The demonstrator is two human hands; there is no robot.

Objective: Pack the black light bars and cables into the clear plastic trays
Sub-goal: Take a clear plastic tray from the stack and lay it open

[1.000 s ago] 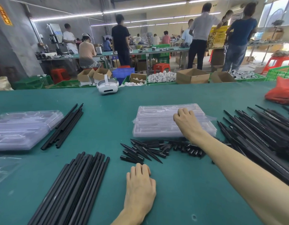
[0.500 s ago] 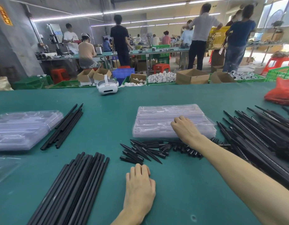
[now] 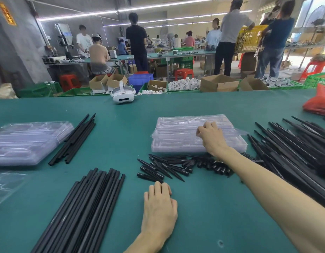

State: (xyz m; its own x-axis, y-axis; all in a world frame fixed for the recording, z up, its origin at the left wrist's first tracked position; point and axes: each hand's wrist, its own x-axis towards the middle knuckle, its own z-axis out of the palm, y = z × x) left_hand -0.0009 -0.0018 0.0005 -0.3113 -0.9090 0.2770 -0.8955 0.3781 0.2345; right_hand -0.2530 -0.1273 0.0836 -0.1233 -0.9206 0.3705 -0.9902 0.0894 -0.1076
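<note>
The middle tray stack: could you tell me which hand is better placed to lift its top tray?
Right, probably. The right hand lies on the tray stack, fingers curled on its top; the left hand rests flat on the table, short of it.

Single view: head camera on you, wide-angle, facing forward and down across tabletop (image 3: 203,207). Your left hand (image 3: 159,210) close under lens, low centre; right hand (image 3: 212,138) farther out on clear trays (image 3: 176,133), mid-frame. Upper third catches workshop (image 3: 191,21) far behind tabletop.
</note>
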